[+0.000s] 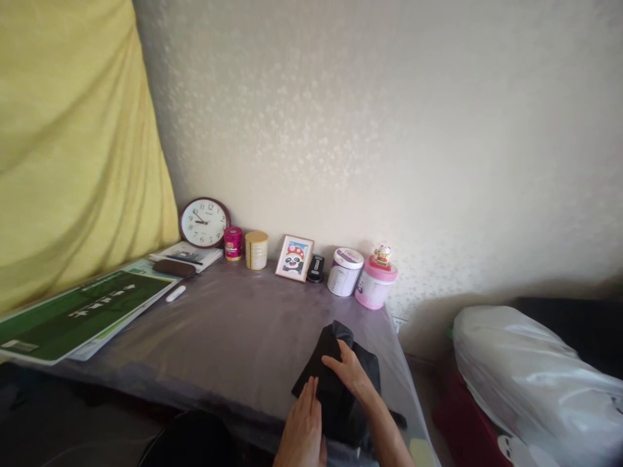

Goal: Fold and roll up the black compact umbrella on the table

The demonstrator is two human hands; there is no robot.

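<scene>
A piece of black fabric (327,357), with folded layers and a raised flap at its far end, lies near the right front corner of the table. What kind of item it is I cannot make out. My left hand (305,415) rests along its left side, fingers stretched out and held side by side. On top of the fabric lies my right hand (348,370), its thumb spread away from the fingers, whose tips touch the fabric close to the flap. A narrow black strip (398,419) sticks out to the right, beyond my right forearm.
Along the wall stand a clock (204,222), a pink can (233,244), a yellow tin (256,250), a framed panda picture (294,258) and two tubs (345,272). Green sheets (82,311) cover the table's left. White plastic bag (525,370) sits right of the table.
</scene>
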